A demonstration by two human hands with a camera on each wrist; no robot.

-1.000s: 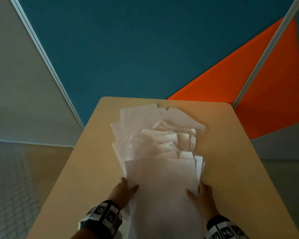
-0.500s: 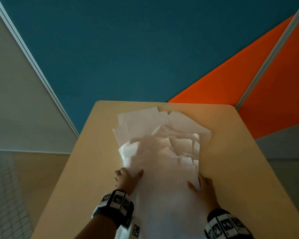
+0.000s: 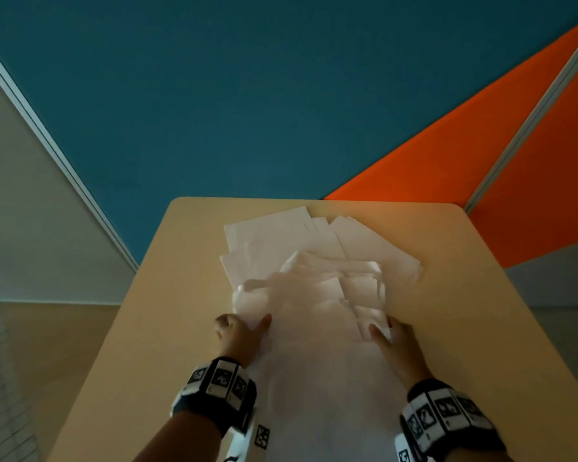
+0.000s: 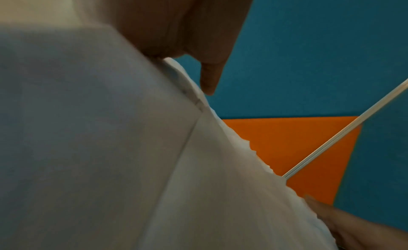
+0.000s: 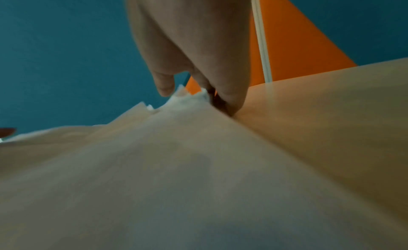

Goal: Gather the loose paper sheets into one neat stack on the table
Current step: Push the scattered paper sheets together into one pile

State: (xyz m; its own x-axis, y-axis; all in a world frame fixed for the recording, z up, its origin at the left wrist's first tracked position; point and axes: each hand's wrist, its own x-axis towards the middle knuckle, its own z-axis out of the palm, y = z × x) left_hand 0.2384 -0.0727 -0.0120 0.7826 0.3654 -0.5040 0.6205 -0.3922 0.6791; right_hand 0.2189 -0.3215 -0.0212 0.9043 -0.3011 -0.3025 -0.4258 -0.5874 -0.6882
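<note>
On the tan table (image 3: pixel 464 328) before blue and orange panels, our left hand (image 3: pixel 239 335) and right hand (image 3: pixel 396 341) pinch the sides of the paper sheets (image 3: pixel 314 278), which lie fanned and overlapping; squaring them remains.

dim, warm light | wide-angle edge stretch | wrist views soft, motion-blurred
</note>
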